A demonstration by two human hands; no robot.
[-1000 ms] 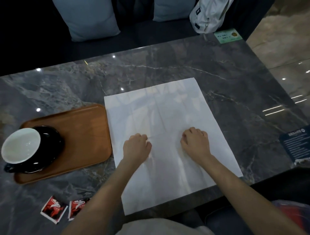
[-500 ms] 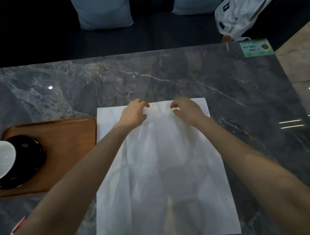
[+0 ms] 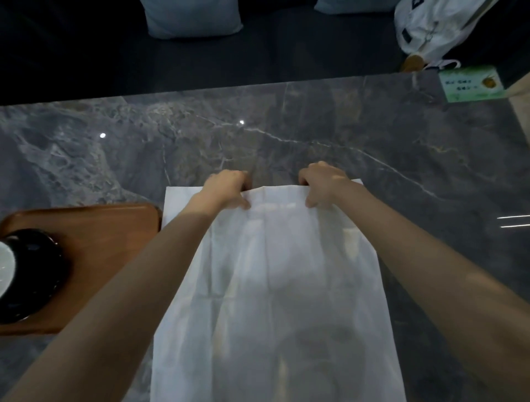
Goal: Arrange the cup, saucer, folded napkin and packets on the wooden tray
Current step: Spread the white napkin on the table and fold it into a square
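Napkin (image 3: 275,287) far edge now pinched, both hands

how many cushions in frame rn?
2. One light cushion at top centre-left on the dark seat behind the table, and another cushion at top right of centre, mostly cropped. More may sit out of frame.

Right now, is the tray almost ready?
Not yet. The cup and saucer already sit on the wooden tray. The left hand and right hand pinch the far edge of the napkin, which lies unfolded on the table. Folding and packets remain; no packets are in view.
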